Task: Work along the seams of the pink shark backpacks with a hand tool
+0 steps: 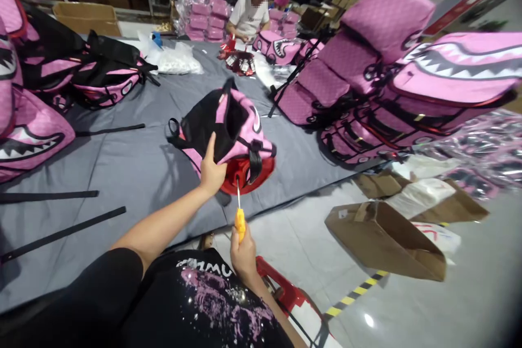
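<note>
A small pink and black backpack (pixel 207 117) lies on the grey cloth-covered table, its red lining (pixel 261 174) turned out at the near end. My left hand (pixel 212 175) grips the near side of the bag, index finger stretched along the black panel and thumb towards the red lining. Its other fingers are partly hidden. Closed round the yellow handle of a screwdriver (pixel 240 223) is my right hand (pixel 243 254), in front of the table edge. The thin metal shaft points away from me, and its tip meets the red lining. Whether it pierces the cloth I cannot tell.
Pink backpacks (pixel 346 70) are piled on the right, and more bags (pixel 32 133) lie left near black straps (pixel 61 234). A person (pixel 249 16) sits across the table (pixel 150 157). Cardboard boxes (pixel 367 239) and a red-and-white object (pixel 285 288) stand on the floor.
</note>
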A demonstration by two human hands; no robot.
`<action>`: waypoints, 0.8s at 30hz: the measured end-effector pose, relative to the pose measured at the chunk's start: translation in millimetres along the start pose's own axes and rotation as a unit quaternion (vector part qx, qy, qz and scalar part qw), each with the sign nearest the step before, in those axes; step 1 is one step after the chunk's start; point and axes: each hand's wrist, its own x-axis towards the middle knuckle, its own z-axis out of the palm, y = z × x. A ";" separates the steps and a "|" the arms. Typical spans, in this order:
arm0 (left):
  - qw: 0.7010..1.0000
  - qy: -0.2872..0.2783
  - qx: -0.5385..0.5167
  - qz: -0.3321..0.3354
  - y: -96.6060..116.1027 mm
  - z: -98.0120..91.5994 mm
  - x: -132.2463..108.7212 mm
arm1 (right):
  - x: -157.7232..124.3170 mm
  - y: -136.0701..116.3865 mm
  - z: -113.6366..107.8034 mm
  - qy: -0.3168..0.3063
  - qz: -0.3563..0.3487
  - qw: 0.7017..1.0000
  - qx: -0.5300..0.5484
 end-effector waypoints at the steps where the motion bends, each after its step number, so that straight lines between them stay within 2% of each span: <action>1: 0.999 0.043 -0.002 0.030 -0.6 0.6 -5.9 | 0.9 2.2 -2.2 0.009 -0.015 1.000 0.009; 3: 0.985 0.091 0.112 0.090 -14.9 -5.5 -26.1 | 1.4 11.7 -2.3 0.004 -0.044 0.999 0.017; 4: 0.981 0.088 0.155 0.075 -26.4 -11.5 -40.0 | 1.4 18.4 -0.1 -0.012 -0.050 0.999 0.011; 6: 0.978 0.044 0.205 0.018 -49.8 -27.7 -72.9 | 1.6 33.1 8.1 -0.061 -0.040 0.997 -0.018; 8: 0.969 -0.020 0.245 -0.024 -63.6 -46.5 -105.2 | 2.1 47.4 18.4 -0.109 -0.020 0.993 -0.043; 10: 0.953 -0.071 0.291 -0.041 -62.4 -65.0 -125.1 | 1.4 59.8 26.7 -0.146 -0.007 0.988 -0.053; 11: 0.946 -0.085 0.310 -0.038 -57.5 -73.6 -127.1 | 0.1 65.3 28.8 -0.161 -0.004 0.986 -0.053; 13: 0.926 -0.092 0.367 -0.007 -45.0 -88.6 -113.4 | -4.2 74.7 27.0 -0.186 0.000 0.981 -0.050; 16: 0.885 -0.079 0.458 0.036 -31.1 -103.7 -65.4 | -11.7 81.7 11.3 -0.207 -0.001 0.978 -0.032; 18: 0.871 -0.062 0.486 0.041 -22.8 -106.5 -33.7 | -14.3 77.6 -1.3 -0.196 -0.005 0.980 0.022; 21: 0.868 -0.021 0.491 0.072 1.5 -99.8 -3.0 | -12.8 55.2 -12.2 -0.138 0.002 0.984 0.113; 24: 0.858 0.006 0.495 0.140 40.6 -88.1 12.2 | -4.7 21.6 -14.0 -0.079 -0.014 0.979 0.189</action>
